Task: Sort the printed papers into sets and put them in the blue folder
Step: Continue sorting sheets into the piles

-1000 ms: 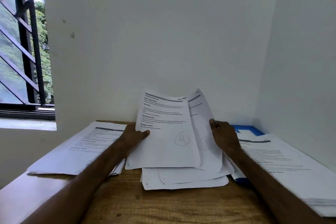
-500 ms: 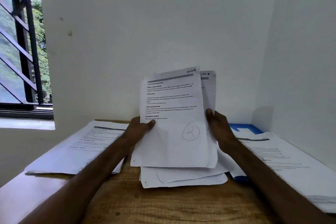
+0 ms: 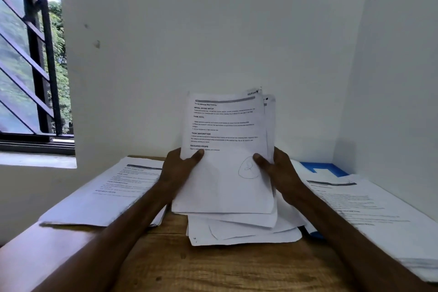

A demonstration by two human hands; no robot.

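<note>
Hands: two, the left hand [image 3: 176, 170] and the right hand [image 3: 282, 173].
Sheets in hand: at least two held sheets [image 3: 227, 125] between the fingers; the full count cannot be told.
Piles on the surface [image 3: 213, 268]: three, a left pile [image 3: 106, 197] left of the fingers, a middle pile [image 3: 241, 232] below them, a right pile [image 3: 379, 216] to their right.
Folders: one blue folder [image 3: 331, 168], beyond the right-hand fingers.
</note>
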